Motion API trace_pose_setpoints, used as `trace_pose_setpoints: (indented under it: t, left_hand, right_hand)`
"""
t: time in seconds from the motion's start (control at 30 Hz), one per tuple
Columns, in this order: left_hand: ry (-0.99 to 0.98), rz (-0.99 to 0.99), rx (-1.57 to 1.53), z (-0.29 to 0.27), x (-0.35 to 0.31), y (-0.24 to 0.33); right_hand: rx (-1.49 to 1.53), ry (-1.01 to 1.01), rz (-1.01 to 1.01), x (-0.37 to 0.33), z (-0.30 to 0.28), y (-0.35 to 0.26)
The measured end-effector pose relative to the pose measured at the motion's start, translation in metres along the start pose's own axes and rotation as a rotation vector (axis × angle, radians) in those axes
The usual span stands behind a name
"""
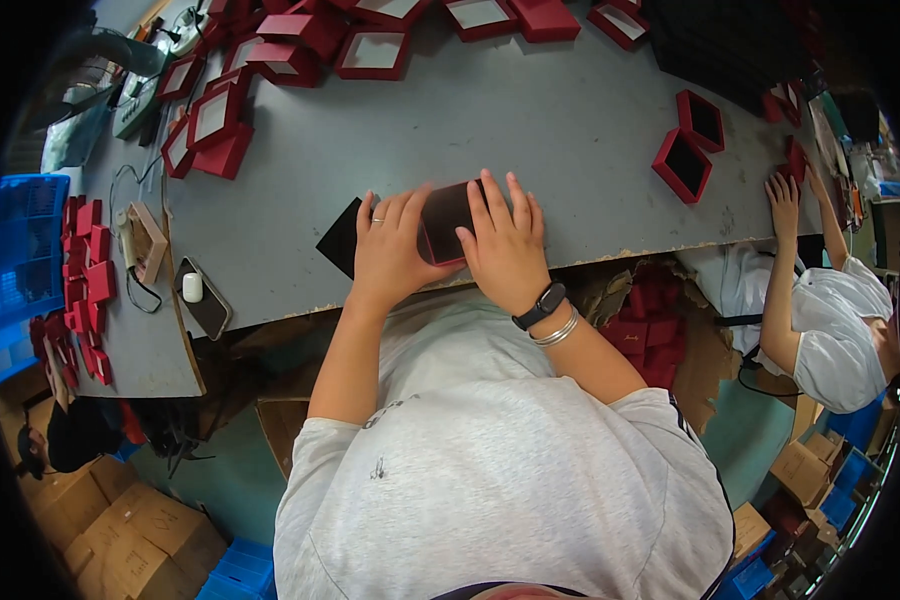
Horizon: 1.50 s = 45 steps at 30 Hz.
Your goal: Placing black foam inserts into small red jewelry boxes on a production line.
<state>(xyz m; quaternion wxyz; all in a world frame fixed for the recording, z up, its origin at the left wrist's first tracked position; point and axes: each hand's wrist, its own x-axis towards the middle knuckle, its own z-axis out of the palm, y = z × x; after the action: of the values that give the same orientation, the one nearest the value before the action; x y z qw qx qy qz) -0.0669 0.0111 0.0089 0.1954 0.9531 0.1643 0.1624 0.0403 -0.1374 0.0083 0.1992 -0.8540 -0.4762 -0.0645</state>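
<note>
A small red box (448,226) with a dark inside sits between my two hands near the table's front edge. My left hand (394,240) grips its left side, with the thumb along the near edge. On the right side, my right hand (505,240) holds the box, its fingers reaching over the rim and partly covering the inside. Just left of the box lies a black square piece (340,238), partly hidden behind my left hand.
Several red boxes with white insides (373,52) line the table's far edge. Two red boxes with black insides (682,166) lie at the right. A phone (204,298) with a white earbud case (192,287) rests at the left. Co-workers sit at both sides, one with visible hands (783,205).
</note>
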Motion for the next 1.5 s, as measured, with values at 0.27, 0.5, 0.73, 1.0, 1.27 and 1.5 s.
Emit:
trace_pose_setpoints:
  t: [0.27,0.5,0.73,1.0,1.27,1.5]
  left_hand:
    - [0.005,0.070,0.032,-0.001,-0.003,-0.002]
    - [-0.024,0.000,-0.024,-0.003,0.000,0.000]
    - [-0.083,0.043,0.024,-0.007,0.003,0.002]
    - [-0.183,0.021,0.129,-0.014,0.006,0.017]
    - [-0.116,-0.100,0.163,-0.028,-0.016,-0.003]
    - [-0.024,-0.266,0.190,-0.016,-0.037,-0.041]
  right_hand:
    - [-0.040,-0.092,-0.128,-0.028,-0.013,0.005]
    - [0.011,-0.168,-0.109,-0.020,-0.015,0.011]
    - [0.058,-0.216,-0.123,-0.001,-0.021,0.019]
    - [0.198,-0.303,-0.073,0.006,-0.024,0.031]
    - [0.127,-0.108,0.079,-0.018,-0.050,0.098]
    - [-0.086,0.266,0.257,0.027,-0.068,0.138]
